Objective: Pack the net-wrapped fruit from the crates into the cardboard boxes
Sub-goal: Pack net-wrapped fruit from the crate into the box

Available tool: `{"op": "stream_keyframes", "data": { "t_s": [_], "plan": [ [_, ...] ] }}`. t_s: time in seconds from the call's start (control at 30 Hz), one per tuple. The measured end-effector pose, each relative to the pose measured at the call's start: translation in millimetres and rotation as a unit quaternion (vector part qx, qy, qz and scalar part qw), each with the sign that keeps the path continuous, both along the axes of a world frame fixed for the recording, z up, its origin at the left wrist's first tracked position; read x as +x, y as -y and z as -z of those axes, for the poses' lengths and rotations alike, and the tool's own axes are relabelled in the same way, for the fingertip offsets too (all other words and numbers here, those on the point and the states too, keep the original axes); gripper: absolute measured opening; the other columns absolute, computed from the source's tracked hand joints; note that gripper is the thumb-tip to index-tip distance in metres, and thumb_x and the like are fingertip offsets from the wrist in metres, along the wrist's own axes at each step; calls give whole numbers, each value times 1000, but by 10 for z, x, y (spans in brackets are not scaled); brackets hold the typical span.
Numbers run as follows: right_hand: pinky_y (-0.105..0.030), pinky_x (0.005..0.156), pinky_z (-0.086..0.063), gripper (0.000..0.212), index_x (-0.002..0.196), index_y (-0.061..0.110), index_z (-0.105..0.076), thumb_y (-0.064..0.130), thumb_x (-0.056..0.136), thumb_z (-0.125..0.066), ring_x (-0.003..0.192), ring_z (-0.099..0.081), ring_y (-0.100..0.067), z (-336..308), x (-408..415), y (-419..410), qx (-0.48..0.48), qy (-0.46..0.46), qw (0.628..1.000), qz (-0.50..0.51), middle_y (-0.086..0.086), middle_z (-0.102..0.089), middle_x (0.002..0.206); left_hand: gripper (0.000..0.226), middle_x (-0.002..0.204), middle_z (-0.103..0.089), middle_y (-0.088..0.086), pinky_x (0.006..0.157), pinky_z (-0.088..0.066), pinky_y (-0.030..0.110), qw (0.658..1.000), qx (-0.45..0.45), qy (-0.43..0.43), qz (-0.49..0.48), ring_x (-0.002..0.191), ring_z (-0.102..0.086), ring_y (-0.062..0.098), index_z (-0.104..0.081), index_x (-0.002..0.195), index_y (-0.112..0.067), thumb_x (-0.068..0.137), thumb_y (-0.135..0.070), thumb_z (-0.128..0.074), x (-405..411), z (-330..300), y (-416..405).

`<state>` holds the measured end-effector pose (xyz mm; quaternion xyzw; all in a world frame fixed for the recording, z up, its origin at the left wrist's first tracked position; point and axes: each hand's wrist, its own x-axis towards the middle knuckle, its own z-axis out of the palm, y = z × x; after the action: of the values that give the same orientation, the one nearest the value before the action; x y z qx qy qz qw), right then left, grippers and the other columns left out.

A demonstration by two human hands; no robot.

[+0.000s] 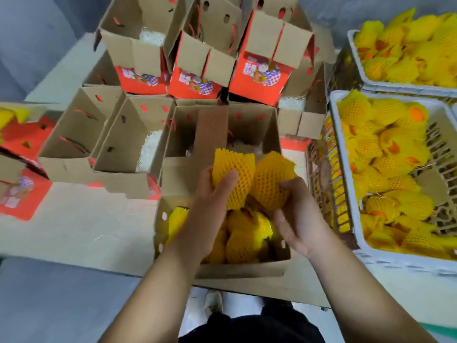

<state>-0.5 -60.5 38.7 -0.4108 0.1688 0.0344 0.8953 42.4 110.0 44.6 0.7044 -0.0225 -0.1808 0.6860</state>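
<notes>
Two net-wrapped fruits are held above the near box (247, 269), which already contains several. The left hand (210, 209) grips the left fruit (233, 179); the right hand (296, 214) pinches the right fruit (272, 181). More fruit fills the white crate (346, 194) on the right. Empty boxes (128, 137) stand behind.

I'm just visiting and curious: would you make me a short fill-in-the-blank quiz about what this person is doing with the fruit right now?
1. Each hand, the left hand and the right hand, holds ____ net-wrapped fruit.
2. The foam nets around the fruit are ____ in colour.
3. The cardboard box directly under the hands already holds ____.
4. The white crates of fruit stand on the person's ____ side.

Missing words: one; yellow; wrapped fruit; right
</notes>
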Motion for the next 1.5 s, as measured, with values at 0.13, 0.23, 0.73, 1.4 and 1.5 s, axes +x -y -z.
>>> {"op": "stream_keyframes", "data": {
  "t_s": [0.13, 0.23, 0.73, 1.4, 1.5],
  "plan": [
    [-36, 78, -61, 39, 134, 24, -58, 25, 96, -59, 105, -73, -23, 104, 67, -641, -152, -63, 986, 15, -8, -72, 122, 62, 120, -70, -8, 94, -58, 51, 992, 30, -121, -4, 108, -70, 20, -55, 126, -43, 73, -65, -77, 136, 9, -820],
    [-44, 92, -59, 46, 131, 32, -58, 43, 88, -68, 107, -72, -20, 191, 47, -923, -243, -114, 963, 5, 2, -74, 115, 55, 119, -61, -7, 82, -54, 36, 982, 151, -111, 3, 99, -62, 14, -38, 123, -42, 85, -58, -75, 98, 114, -1026],
    [-34, 100, -44, 65, 146, 23, -43, 46, 90, -67, 123, -54, -33, 497, -120, -980, -645, -187, 719, -179, -9, -43, 134, 81, 145, -39, 10, 102, -48, 43, 771, 554, 189, 251, 133, -48, 33, -5, 162, -26, 102, -52, -53, -64, 582, -911],
    [-35, 69, -53, 100, 146, 25, -1, 46, 76, -70, 84, -67, -20, 325, 27, -533, -639, -309, 573, -409, -7, -67, 96, 13, 93, -65, 4, 79, -53, 35, 634, 618, 228, 406, 93, -68, 27, -67, 103, -13, 100, -23, -60, 74, 333, -948],
    [-40, 76, -57, 107, 150, 26, 9, 47, 78, -68, 88, -69, -25, 405, -1, -580, -664, -328, 518, -428, -7, -66, 95, 14, 106, -69, 5, 83, -53, 37, 636, 617, 186, 424, 101, -68, 27, -68, 108, -14, 100, -21, -60, 151, 361, -908]
  ]
}}
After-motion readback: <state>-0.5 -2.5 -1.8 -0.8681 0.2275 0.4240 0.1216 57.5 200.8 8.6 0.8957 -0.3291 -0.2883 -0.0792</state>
